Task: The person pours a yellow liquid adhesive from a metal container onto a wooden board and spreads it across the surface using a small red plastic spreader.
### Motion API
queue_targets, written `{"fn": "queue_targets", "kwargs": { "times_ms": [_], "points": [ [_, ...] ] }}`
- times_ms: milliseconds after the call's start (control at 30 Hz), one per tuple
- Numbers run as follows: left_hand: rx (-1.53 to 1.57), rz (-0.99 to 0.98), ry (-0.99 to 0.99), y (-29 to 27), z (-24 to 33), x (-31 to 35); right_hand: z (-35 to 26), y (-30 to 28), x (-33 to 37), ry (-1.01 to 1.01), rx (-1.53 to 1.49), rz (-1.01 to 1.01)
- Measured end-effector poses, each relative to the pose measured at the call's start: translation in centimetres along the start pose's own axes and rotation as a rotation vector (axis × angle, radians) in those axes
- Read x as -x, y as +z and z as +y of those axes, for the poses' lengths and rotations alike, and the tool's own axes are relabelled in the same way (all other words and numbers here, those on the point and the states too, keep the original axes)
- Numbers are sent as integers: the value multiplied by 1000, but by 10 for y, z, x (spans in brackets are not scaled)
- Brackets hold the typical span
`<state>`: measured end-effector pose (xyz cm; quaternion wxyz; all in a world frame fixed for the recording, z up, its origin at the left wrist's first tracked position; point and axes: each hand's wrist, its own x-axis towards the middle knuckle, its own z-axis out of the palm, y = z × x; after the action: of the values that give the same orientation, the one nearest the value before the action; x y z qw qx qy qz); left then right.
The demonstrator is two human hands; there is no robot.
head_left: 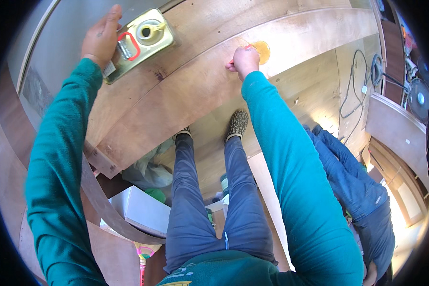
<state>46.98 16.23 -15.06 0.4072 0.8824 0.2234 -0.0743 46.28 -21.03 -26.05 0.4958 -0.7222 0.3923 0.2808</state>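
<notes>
My left hand [102, 38] is at the upper left with its fingers stretched out, beside a rectangular metal can [150, 47]. The can has a red carry handle [134, 46] and a round, open spout [148, 32] with yellowish residue around it. Whether the palm presses on the can's side, I cannot tell. My right hand [247, 61] is closed around a thin tool with a red handle [232, 62]; its working end is hidden. Just beyond that hand, an amber puddle of liquid [263, 51] lies on a long, curved wooden panel [190, 90].
Another person's legs in blue jeans [350, 181] are at the right. A black cable [352, 95] and a fan [418, 97] lie beyond. Below are a white box [140, 209], a plastic bag [150, 171] and a broom [145, 250]. A curved board [400, 128] stands at right.
</notes>
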Motion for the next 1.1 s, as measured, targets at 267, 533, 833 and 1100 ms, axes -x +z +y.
{"fn": "queue_targets", "kwargs": {
  "times_ms": [267,533,833,1100],
  "points": [
    [-171,-39,-56,-7,23,11,-19,-57,22,-77,-68,79],
    [-217,-101,-89,-10,38,13,-27,-64,-4,-3,-38,27],
    [-242,9,-36,-4,25,16,-21,-8,-39,-75,-22,70],
    [-260,-61,-80,-5,29,15,-50,5,-30,-157,-304,17]
  ]
}}
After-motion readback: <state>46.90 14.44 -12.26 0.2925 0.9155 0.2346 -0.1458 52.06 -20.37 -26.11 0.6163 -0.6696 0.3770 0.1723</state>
